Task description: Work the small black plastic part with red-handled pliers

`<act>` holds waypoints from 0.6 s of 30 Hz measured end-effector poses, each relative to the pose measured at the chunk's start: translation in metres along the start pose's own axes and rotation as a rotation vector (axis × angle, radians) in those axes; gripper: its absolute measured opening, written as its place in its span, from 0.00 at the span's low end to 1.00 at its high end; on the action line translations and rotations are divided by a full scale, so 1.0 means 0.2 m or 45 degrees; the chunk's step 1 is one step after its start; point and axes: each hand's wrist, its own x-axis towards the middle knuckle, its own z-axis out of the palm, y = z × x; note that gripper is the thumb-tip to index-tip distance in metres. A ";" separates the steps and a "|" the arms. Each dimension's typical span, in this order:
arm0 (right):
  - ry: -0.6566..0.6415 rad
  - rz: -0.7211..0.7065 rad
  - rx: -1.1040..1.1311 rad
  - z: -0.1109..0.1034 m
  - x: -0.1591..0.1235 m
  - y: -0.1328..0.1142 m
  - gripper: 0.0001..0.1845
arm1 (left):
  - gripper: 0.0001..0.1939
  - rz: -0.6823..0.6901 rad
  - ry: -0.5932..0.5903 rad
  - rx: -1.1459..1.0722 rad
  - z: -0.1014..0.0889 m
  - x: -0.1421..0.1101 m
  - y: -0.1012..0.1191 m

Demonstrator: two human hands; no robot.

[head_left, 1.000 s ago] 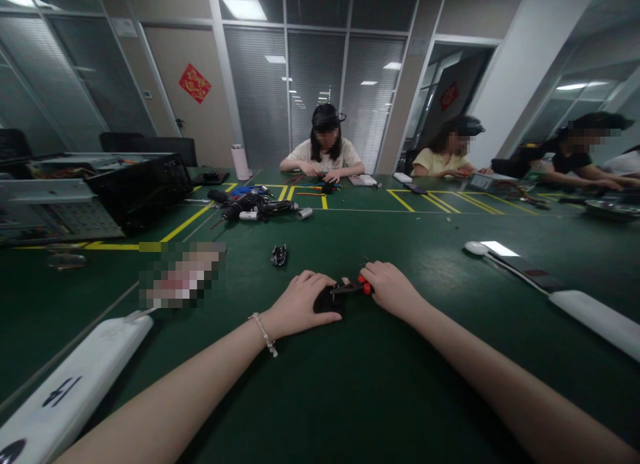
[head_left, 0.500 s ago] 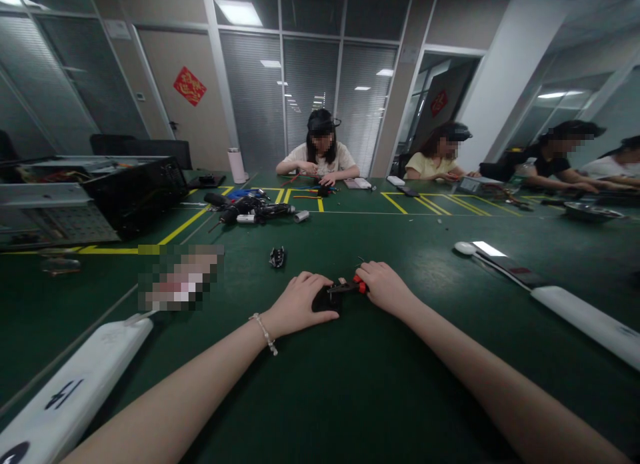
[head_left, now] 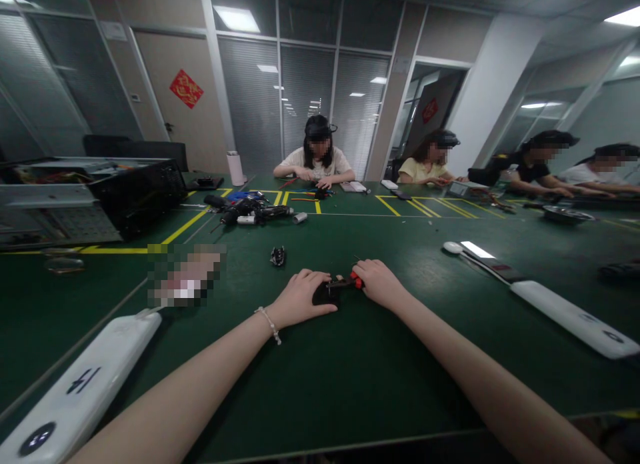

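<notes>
My left hand (head_left: 299, 299) is closed around a small black part (head_left: 324, 295) on the green table, thumb on the near side and fingers on the far side. Red-handled pliers (head_left: 357, 281) are gripped in my right hand (head_left: 379, 281). Their dark jaws point left and meet the top of the black part. A tiny pale piece (head_left: 339, 278) shows beside the jaws; I cannot tell whether it is attached. Just beyond my left hand lies another small black-and-silver component (head_left: 277, 256).
White power banks (head_left: 83, 391) (head_left: 570, 317) flank my forearms, each near a phone-like slab. An opened computer case (head_left: 145, 194) stands at far left. Tangled black cables and tools (head_left: 253, 207) lie ahead. Across the table (head_left: 390, 357) sit several co-workers, one directly opposite (head_left: 320, 154).
The view has turned slightly right and tilted, bringing the table's near edge into sight. Both hands keep nearly the same grip on the part and the pliers.
</notes>
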 end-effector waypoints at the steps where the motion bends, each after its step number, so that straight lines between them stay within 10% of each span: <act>1: 0.004 0.003 -0.006 0.00 0.00 0.00 0.14 | 0.32 -0.008 -0.005 -0.003 0.00 0.00 0.00; 18: 0.037 -0.022 -0.006 0.00 -0.01 0.01 0.14 | 0.32 -0.054 -0.014 -0.024 0.00 0.01 0.00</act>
